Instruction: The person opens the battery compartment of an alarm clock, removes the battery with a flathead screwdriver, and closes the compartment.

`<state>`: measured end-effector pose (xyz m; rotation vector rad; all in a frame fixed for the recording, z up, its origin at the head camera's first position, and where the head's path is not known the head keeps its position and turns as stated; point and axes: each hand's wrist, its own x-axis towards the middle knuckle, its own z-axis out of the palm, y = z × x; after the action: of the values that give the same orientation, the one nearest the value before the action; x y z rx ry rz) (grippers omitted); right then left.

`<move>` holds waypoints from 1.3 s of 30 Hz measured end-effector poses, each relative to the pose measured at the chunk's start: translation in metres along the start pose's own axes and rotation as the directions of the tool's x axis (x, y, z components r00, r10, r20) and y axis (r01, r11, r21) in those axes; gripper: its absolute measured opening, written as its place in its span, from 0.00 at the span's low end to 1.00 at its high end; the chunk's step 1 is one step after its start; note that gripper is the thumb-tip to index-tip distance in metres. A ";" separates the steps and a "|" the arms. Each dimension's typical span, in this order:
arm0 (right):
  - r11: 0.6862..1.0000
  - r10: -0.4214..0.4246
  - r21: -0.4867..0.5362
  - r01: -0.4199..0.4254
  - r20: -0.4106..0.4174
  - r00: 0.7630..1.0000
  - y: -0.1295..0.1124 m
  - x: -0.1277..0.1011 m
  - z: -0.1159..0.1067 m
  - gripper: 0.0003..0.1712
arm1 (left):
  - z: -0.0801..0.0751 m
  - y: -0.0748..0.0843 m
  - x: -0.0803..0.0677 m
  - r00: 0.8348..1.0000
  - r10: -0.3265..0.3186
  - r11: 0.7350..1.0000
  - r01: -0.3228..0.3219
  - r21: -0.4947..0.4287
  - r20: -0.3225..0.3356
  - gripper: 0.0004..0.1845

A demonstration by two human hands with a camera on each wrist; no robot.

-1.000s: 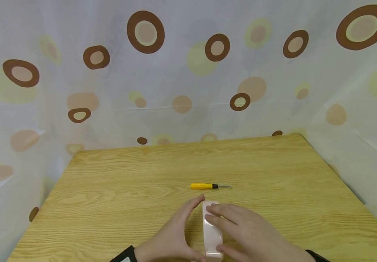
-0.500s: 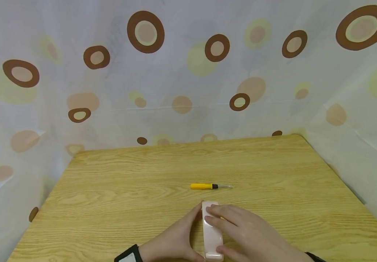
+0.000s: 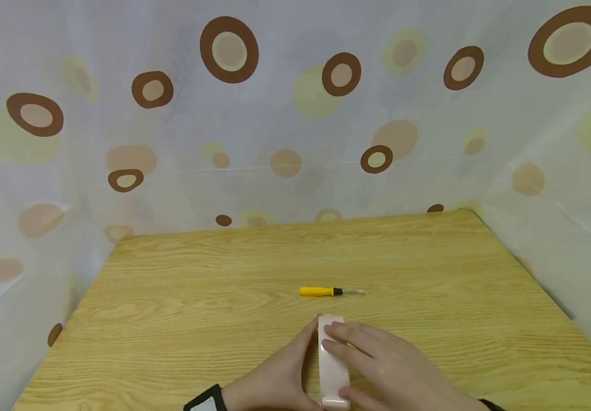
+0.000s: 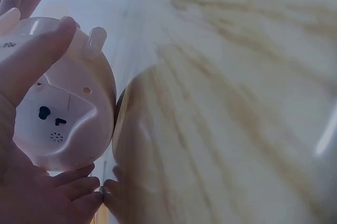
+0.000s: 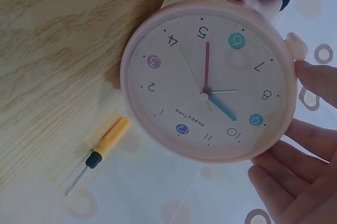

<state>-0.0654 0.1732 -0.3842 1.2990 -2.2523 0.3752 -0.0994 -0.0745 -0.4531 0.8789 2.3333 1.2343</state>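
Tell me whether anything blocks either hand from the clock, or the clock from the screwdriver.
Nothing visible stands between the left hand or right hand and the clock; both touch it. Between clock and screwdriver, the head view shows only wood tabletop, apart from the left fingers at the clock's far edge.

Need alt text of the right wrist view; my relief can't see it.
A round pink clock faces the camera, the right hand gripping its edge; a yellow-handled screwdriver lies nearby on the wooden table.
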 end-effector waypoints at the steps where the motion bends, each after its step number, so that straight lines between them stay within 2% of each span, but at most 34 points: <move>1: 1.000 -0.001 -0.002 0.001 0.000 1.000 0.000 0.000 0.000 0.30 | 0.000 0.000 -0.001 1.000 -0.003 1.000 0.003 0.002 -0.004 0.74; 6: 1.000 0.005 -0.003 -0.005 -0.003 1.000 -0.001 -0.001 0.001 0.30 | 0.001 -0.002 -0.004 0.999 -0.021 1.000 0.020 -0.011 -0.029 0.74; 13: 0.996 0.075 0.047 -0.073 -0.031 0.997 -0.003 -0.004 0.000 0.32 | -0.003 -0.001 -0.009 0.997 -0.039 0.999 0.038 -0.016 -0.062 0.73; 20: 0.995 0.085 -0.040 -0.087 -0.052 0.995 -0.002 -0.006 0.002 0.35 | -0.006 0.000 -0.014 0.993 -0.078 0.996 0.075 -0.040 -0.091 0.71; 32: 0.984 0.166 -0.057 -0.168 -0.040 0.985 -0.003 -0.016 0.006 0.37 | -0.010 0.007 -0.018 0.984 -0.124 0.992 0.124 -0.008 -0.125 0.69; 39: 0.969 0.232 -0.085 -0.233 -0.022 0.973 -0.002 -0.024 0.014 0.43 | -0.009 0.008 -0.019 0.978 -0.139 0.990 0.142 0.012 -0.159 0.69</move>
<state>-0.0580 0.1830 -0.4093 0.9891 -2.3892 0.3619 -0.0877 -0.0888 -0.4409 0.6308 2.4894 1.2612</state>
